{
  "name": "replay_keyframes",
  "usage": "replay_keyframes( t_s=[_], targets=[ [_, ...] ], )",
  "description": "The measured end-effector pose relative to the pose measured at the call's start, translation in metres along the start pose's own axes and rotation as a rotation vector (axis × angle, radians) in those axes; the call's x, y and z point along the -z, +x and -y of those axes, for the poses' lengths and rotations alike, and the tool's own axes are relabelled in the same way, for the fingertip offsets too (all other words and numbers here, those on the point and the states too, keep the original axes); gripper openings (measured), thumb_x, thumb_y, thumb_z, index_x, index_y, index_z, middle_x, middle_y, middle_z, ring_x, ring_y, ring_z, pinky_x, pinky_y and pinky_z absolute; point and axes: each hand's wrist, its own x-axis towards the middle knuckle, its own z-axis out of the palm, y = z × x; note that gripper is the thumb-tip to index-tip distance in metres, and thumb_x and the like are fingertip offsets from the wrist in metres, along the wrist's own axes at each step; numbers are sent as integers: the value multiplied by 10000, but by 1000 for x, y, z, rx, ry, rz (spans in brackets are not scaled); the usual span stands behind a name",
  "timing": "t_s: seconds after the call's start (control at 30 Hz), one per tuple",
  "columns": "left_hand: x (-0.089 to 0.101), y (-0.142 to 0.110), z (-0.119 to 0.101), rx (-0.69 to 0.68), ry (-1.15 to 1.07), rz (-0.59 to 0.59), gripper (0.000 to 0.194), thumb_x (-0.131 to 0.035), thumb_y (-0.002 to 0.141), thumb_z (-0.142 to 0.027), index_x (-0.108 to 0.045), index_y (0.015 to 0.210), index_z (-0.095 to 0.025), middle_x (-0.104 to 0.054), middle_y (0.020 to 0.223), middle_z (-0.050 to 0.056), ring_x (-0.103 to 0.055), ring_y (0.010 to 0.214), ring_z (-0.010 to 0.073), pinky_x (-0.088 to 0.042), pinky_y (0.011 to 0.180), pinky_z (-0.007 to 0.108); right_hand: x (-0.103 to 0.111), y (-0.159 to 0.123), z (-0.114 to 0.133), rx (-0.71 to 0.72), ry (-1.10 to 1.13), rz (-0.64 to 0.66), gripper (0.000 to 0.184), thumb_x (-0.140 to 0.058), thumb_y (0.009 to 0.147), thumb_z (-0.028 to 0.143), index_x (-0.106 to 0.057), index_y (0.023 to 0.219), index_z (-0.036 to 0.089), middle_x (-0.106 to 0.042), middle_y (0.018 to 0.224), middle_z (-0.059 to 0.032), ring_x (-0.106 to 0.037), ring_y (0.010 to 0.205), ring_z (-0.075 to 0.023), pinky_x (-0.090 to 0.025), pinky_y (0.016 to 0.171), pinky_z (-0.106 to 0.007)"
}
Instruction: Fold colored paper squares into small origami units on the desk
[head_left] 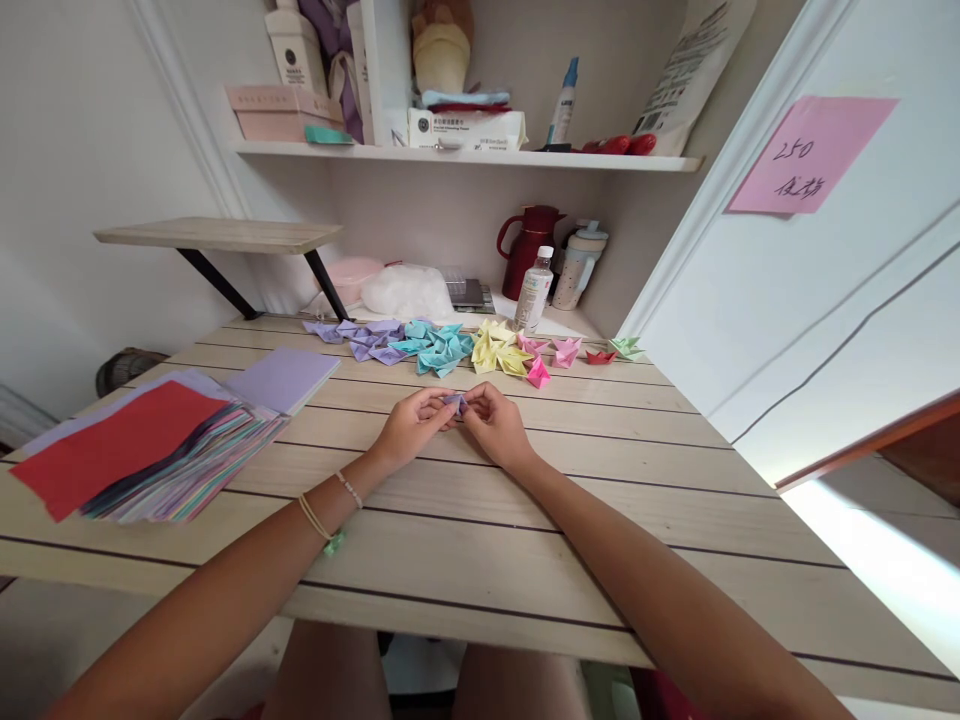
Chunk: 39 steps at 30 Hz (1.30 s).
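Note:
Between my two hands is a small folded piece of purple paper (456,402), held just above the middle of the table. My left hand (411,428) pinches its left side, and my right hand (496,422) pinches the right side with thumb and fingers. The fingers cover much of the paper, so its full shape is hidden. Beyond the hands lies a row of folded paper boats: purple ones (375,342), blue ones (439,348), yellow ones (496,350), pink ones (566,351), a red one (601,357) and a green one (627,347).
At the left lie a fanned stack of coloured paper (187,470), a red sheet (120,440) on top and a purple pad (285,378). A small raised wooden shelf (217,235) stands behind them. A bottle (533,292), a red jug (531,240) and a tumbler (579,265) stand at the back.

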Motion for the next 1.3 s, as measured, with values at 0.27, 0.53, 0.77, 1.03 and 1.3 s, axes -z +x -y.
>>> replay_keyframes(
  t_s=[0.27,0.53,0.77,1.03,1.3],
  targets=[
    [-2,-3,-3,4,117,28,322,-604,740,-343,-564,995,-150,-635,812,48,-640,741,157,-522,729,312,2,-3,5,-39,-53,2,136,-489,749,249,-493,877,203,-620,606,29,-589,521,-127,-446,519,-219],
    [-2,-9,-11,-118,266,4,341,-573,731,-216,-474,1056,-200,-603,791,10,-627,661,124,-502,633,242,4,3,-4,-177,190,-17,126,-493,699,237,-513,821,214,-498,454,81,-549,438,-130,-468,470,-240],
    [-2,-8,-12,-126,208,23,218,-549,732,-207,-587,944,-171,-649,833,52,-641,781,174,-516,727,296,8,6,-3,-288,424,72,141,-529,715,319,-542,787,199,-602,574,23,-652,602,-183,-550,619,-344],
    [1,-6,-11,-112,132,-52,210,-574,729,-246,-579,921,-164,-666,764,44,-646,706,164,-516,684,294,5,4,-6,-236,353,61,442,-705,610,377,-460,941,217,-645,697,12,-658,673,-180,-533,627,-303],
    [3,-1,-4,-91,178,-98,266,-612,717,-370,-650,868,-155,-684,779,57,-637,649,164,-530,612,282,4,3,-3,-179,234,77,328,-674,646,390,-550,877,193,-664,731,-20,-645,691,-175,-515,635,-283]
  ],
)
